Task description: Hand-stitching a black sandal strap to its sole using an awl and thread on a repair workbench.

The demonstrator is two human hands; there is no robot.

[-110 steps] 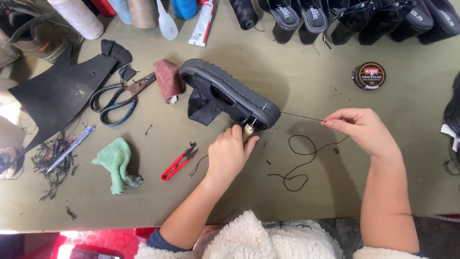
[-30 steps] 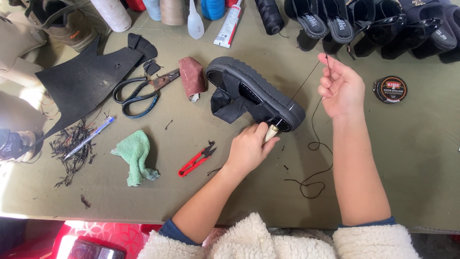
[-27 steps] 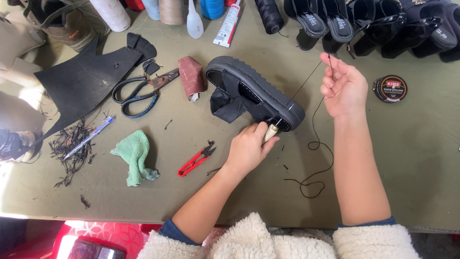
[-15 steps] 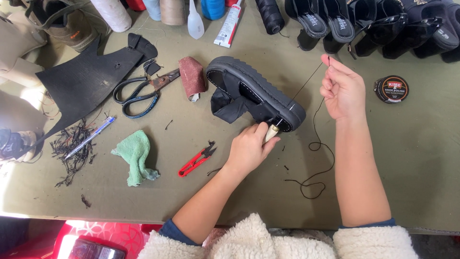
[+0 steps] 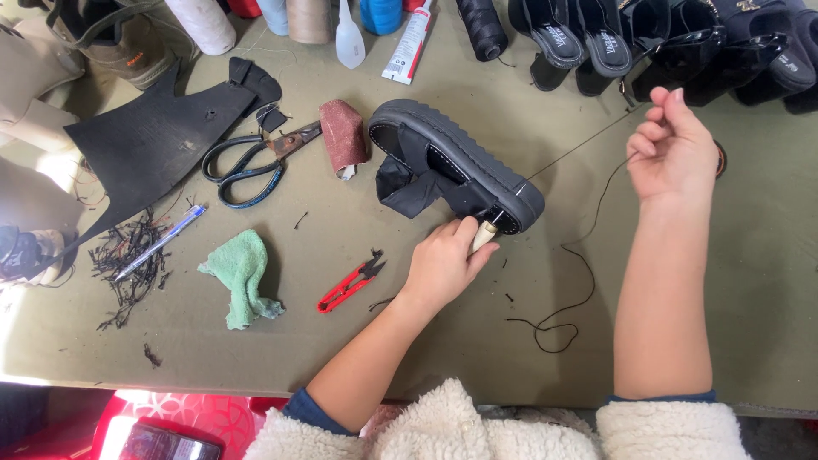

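- Head view: my right hand [image 5: 673, 145] has drawn the black thread [image 5: 579, 149] tighter, pinched taut up and away from the shoe, so the stitch looks seated.
- My left hand [image 5: 443, 260] grips the awl [image 5: 484, 235], its tip at the black sandal [image 5: 456, 166] sole's near end, on the table [image 5: 383, 358].

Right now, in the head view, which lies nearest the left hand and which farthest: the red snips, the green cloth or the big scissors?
From the left hand:
1. Red snips, just to its left.
2. Green cloth, farther left.
3. Big scissors, up and left, farthest.
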